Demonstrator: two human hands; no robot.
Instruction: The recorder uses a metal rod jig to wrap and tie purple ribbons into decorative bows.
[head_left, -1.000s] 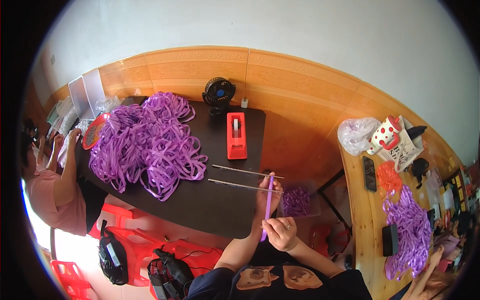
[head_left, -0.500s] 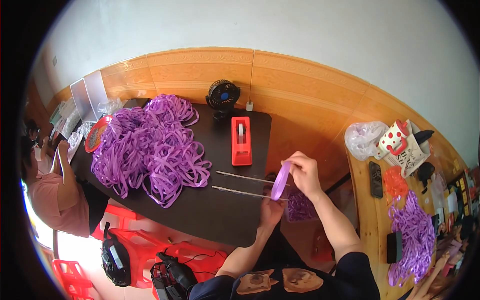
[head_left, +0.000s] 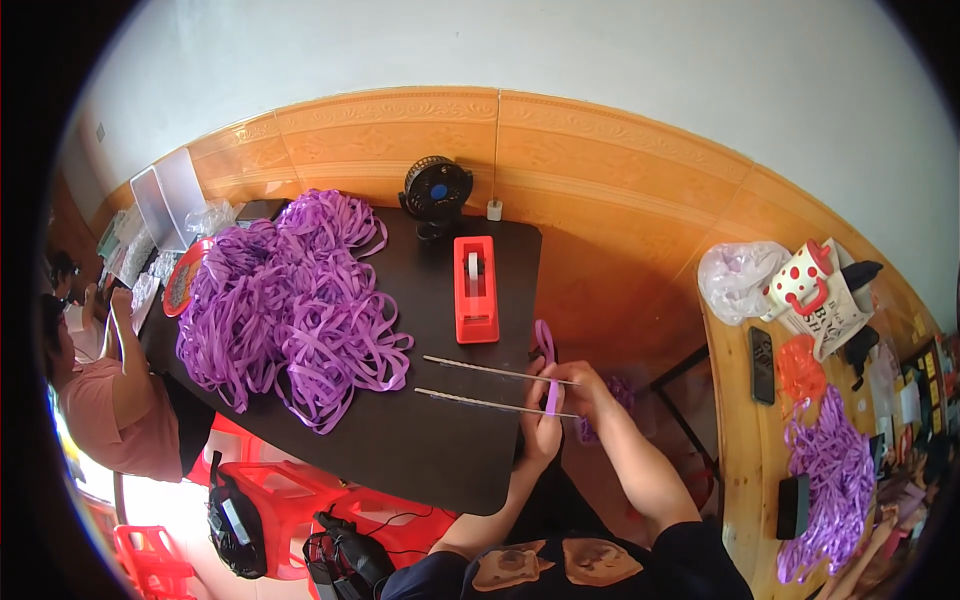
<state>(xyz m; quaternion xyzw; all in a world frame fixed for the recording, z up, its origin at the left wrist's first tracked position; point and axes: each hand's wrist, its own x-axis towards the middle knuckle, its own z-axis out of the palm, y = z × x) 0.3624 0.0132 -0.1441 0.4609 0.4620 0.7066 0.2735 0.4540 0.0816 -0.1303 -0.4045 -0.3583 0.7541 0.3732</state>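
Two thin metal rods [head_left: 470,401] lie side by side across the dark table's right end and stick out past its edge. A purple ribbon [head_left: 552,398] passes across the rods' outer part, and one loop of it stands up beyond the far rod. My left hand [head_left: 541,437] is closed on the ribbon at the near rod. My right hand [head_left: 594,396] sits by the rod tips, its fingers pinched on the ribbon and partly hidden. A big heap of purple ribbon loops [head_left: 290,300] covers the table's left part.
Behind the rods stand a red tape dispenser [head_left: 476,290] and a black fan [head_left: 437,192]. A wooden table [head_left: 735,450] at right holds a phone [head_left: 762,365], a dotted mug [head_left: 800,280] and more ribbon [head_left: 828,480]. Red stools [head_left: 270,480] stand below; a person [head_left: 115,400] sits at left.
My right hand has come down from above the rods to their tips. The ribbon loop, held up before, now lies across the rods with part beyond the far one.
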